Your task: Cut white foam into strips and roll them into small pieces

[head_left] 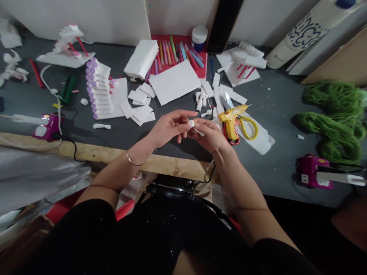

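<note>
I hold a small white piece [191, 123] between my two hands, above the near edge of the grey table [275, 160]. My left hand [169, 128] is nearly closed, thumb and fingers pinching at the piece's rounded end; my right hand [208, 133] grips it too, its fingertips drawn together, with a thin white tail showing beside them. Just beyond my fingers lie small white twisted pieces [201, 100], and further left a scatter of white rectangles [142, 114] overlaps near a large blank white sheet [174, 82]. Just right of my right hand, a yellow glue gun [231, 121] lies next to scissors with a yellow handle [249, 128], over white strips. Left of my hands stands a white stepped model [100, 91] with purple round ends, one loose white twisted piece [102, 126] lying in front of it. Colourful sticks [169, 53] rest on a red sheet [205, 67] at the back, beside a white jar [199, 35]. Green yarn [323, 126] lies in a heap on the right.
</note>
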The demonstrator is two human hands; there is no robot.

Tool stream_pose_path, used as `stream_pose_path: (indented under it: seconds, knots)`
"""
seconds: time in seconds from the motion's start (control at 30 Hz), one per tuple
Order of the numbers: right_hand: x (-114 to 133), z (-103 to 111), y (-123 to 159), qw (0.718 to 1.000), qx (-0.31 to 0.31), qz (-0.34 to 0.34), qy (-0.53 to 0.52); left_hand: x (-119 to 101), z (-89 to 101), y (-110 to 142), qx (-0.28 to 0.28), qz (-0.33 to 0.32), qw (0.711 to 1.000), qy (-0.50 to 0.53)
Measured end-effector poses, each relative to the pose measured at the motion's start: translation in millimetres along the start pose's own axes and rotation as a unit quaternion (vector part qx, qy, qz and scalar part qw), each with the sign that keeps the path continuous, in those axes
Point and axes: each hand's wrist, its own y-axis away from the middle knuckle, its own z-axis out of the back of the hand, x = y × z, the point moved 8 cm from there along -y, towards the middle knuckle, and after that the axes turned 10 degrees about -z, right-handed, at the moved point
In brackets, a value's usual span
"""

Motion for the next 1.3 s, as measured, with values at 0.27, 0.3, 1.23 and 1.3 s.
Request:
stream_pose_path:
  seconds: [0.27, 0.3, 1.23, 1.3]
  knots:
    - [-4.3, -5.2, -1.2, 1.000, 0.020, -0.009, -0.016, -14.9, 2.8, 2.0, 0.022, -0.144, 0.965, -0.218]
    - [-5.2, -4.8, -1.4, 1.000, 0.022, -0.014, -0.014, -18.2, 2.0, 2.7, 0.036, -0.154, 0.958, -0.238]
    - [5.4, 9.7, 1.4, 0.979, -0.063, 0.084, 0.176, -32.0, -4.6, 2.3, 0.102, -0.165, 0.900, -0.391]
    - [4.1, 9.5, -0.4, 0.984, -0.053, 0.082, 0.152, -34.5, -5.5, 1.0, 0.102, -0.169, 0.896, -0.398]
